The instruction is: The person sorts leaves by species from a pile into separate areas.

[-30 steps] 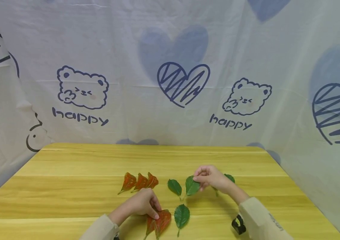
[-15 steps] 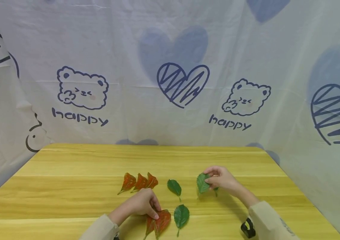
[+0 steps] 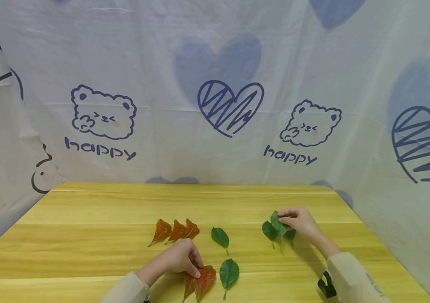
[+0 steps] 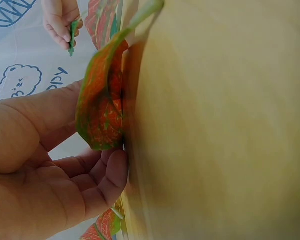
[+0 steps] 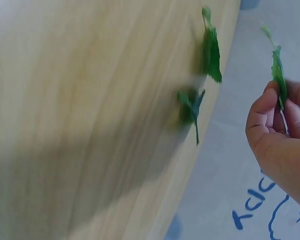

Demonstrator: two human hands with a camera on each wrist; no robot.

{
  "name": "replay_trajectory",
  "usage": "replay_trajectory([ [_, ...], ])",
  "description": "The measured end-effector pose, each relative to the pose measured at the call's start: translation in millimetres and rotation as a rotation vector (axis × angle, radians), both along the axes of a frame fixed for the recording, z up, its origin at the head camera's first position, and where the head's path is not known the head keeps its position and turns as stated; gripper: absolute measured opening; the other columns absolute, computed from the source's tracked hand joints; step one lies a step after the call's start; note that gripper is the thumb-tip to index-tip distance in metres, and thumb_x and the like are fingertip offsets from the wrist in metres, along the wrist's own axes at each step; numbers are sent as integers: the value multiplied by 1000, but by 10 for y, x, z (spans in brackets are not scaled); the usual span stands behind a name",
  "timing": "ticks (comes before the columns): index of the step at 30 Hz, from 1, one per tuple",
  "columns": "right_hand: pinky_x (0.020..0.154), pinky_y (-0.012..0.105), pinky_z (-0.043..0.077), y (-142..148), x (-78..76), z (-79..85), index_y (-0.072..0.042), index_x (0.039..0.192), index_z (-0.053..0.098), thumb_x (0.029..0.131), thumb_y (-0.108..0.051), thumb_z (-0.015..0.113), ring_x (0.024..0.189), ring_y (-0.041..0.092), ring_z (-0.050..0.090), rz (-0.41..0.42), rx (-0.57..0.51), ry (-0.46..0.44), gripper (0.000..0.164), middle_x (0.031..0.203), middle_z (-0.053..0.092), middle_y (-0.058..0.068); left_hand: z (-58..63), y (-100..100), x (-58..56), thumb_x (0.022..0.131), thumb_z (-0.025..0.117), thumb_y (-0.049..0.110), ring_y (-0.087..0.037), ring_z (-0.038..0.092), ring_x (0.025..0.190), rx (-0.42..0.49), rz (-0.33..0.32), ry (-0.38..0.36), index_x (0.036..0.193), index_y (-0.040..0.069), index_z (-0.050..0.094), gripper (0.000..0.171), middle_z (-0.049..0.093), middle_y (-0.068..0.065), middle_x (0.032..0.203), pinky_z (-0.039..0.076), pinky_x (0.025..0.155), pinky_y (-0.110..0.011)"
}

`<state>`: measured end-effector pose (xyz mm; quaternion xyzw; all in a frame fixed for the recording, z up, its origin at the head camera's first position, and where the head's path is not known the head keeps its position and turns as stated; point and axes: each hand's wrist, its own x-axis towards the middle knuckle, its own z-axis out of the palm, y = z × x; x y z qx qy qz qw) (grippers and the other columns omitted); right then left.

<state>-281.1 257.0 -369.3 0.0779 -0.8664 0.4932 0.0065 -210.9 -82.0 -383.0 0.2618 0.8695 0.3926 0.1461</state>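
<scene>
My right hand (image 3: 300, 221) pinches a green leaf (image 3: 278, 224) by its edge between thumb and fingers. In the right wrist view this leaf (image 5: 278, 70) is seen edge-on, raised off the wood. Below it, two more green leaves lie on the table, one to the left (image 3: 269, 230) and one partly hidden to the right (image 3: 291, 234). Near the front, my left hand (image 3: 180, 256) holds a red leaf (image 3: 206, 277) at its top with thumb and fingers. Another red leaf (image 3: 189, 286) overlaps it on the left. The left wrist view shows the near red leaf (image 4: 102, 95) close up.
Three red leaves (image 3: 177, 230) lie in a row behind my left hand. Two single green leaves lie mid-table, one farther back (image 3: 220, 237) and one nearer (image 3: 229, 272). A patterned cloth (image 3: 177, 155) hangs behind the wooden table (image 3: 105, 206).
My right hand has carried the green leaf from the middle rightward, over the green leaves there. My left hand and its red leaves have stayed in place.
</scene>
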Motion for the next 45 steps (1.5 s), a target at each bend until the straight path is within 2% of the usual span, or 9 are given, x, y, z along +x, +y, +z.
replay_trajectory([
  [3, 62, 28, 49, 51, -19, 23, 13, 101, 59, 79, -2, 64, 77, 20, 55, -47, 56, 4, 27, 95, 60, 18, -6, -4, -1, 63, 77, 1, -10, 57, 62, -2, 0, 1, 75, 2, 70, 14, 66, -3, 70, 48, 59, -25],
  [7, 67, 31, 49, 132, -36, 47, 13, 105, 55, 77, -2, 66, 91, 32, 51, -79, 122, 12, 34, 106, 54, 25, -9, -5, -2, 63, 77, 2, -10, 56, 62, -3, 1, -2, 75, 2, 70, 13, 66, -3, 70, 48, 59, -25],
  [10, 66, 33, 50, 194, -44, 51, 14, 106, 54, 78, 2, 64, 91, 35, 51, -85, 128, 5, 32, 107, 51, 28, -10, -5, -4, 64, 77, 2, -10, 56, 61, -5, 0, -4, 75, 2, 70, 13, 66, -2, 70, 48, 59, -25],
  [16, 63, 29, 49, 302, -63, 47, 13, 103, 56, 77, 5, 63, 89, 33, 52, -136, 145, 14, 28, 106, 54, 28, -15, -6, -8, 63, 77, 2, -10, 56, 61, -4, -2, 0, 75, 3, 70, 14, 66, -2, 70, 48, 58, -25],
  [23, 70, 37, 49, 406, -73, 37, 14, 100, 57, 77, 5, 64, 92, 39, 52, -175, 193, -20, 26, 103, 55, 29, -18, -6, -6, 63, 77, 2, -10, 57, 62, -5, 0, 3, 75, 2, 70, 14, 66, -2, 70, 48, 59, -25],
  [29, 62, 31, 50, 495, -82, -9, 18, 96, 57, 76, 11, 60, 78, 30, 57, -166, 233, -50, 21, 93, 56, 30, 1, 3, 5, 64, 77, 1, -10, 56, 62, -10, -2, 5, 75, 2, 69, 14, 66, -3, 71, 48, 60, -25],
  [34, 56, 30, 50, 522, -84, -57, 19, 98, 54, 75, 16, 53, 70, 21, 57, -145, 240, -97, 24, 89, 57, 27, 8, 1, 9, 64, 77, 2, -10, 57, 63, -13, -4, 7, 75, 2, 70, 14, 66, -4, 71, 49, 60, -25],
  [45, 54, 31, 50, 547, -96, -129, 18, 97, 54, 74, 17, 55, 69, 22, 57, -126, 259, -122, 24, 91, 55, 27, 5, -1, 3, 64, 77, 2, -10, 57, 63, -9, -4, 6, 76, 2, 70, 14, 66, -4, 71, 49, 60, -25],
])
